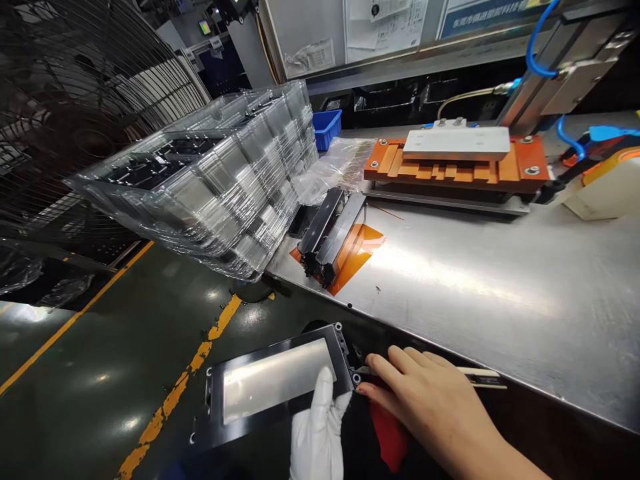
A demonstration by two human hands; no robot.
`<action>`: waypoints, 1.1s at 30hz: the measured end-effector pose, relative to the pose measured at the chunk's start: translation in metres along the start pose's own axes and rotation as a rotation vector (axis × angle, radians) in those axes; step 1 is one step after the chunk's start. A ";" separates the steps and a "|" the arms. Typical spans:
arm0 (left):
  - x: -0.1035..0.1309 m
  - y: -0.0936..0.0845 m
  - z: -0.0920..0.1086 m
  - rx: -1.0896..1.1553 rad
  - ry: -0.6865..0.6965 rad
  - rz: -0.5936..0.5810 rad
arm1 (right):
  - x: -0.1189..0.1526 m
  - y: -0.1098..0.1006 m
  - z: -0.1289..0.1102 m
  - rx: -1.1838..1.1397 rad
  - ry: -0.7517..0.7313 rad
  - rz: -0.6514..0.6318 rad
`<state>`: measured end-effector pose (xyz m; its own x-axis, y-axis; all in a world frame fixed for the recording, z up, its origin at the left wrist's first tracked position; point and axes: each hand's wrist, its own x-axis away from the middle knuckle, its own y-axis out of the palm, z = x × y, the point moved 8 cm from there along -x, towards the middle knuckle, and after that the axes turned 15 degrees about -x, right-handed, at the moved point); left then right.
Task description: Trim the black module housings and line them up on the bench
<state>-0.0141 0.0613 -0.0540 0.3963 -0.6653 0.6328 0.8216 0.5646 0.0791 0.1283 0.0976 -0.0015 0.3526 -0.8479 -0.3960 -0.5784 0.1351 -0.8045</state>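
Note:
A black rectangular frame (215, 400) with a silvery panel (275, 380) in its middle is held tilted below the table edge. My left hand (320, 423), in a white glove, grips its lower right part, thumb lying on the panel. Bare and closed, my right hand (430, 393) is at the frame's right end, wrapped round a slim knife-like tool (483, 378). The tool's tip meets the frame near a corner ring. Two long black parts (343, 230) rest on an orange film sheet (365, 250) on the metal table (475, 280).
Stacked clear plastic trays (230, 193) stand at the table's left end, black parts in the top one. An orange fixture (450, 173) with a white block is at the back. Beyond are a blue bin (326, 128) and a large fan (95, 127) at left.

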 end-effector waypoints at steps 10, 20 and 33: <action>-0.017 -0.019 -0.027 -0.095 -0.063 -0.034 | 0.001 0.002 -0.002 -0.007 -0.011 -0.005; -0.024 -0.015 -0.026 0.092 -0.065 -0.147 | 0.022 0.025 0.026 -0.556 0.332 -0.179; -0.024 -0.013 -0.032 0.029 -0.288 -0.527 | 0.037 0.052 0.027 -1.017 0.640 -0.107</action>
<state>-0.0212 0.0545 -0.0945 -0.1918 -0.7023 0.6855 0.8639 0.2106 0.4575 0.1315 0.0867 -0.0700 0.1722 -0.9696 0.1738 -0.9849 -0.1729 0.0110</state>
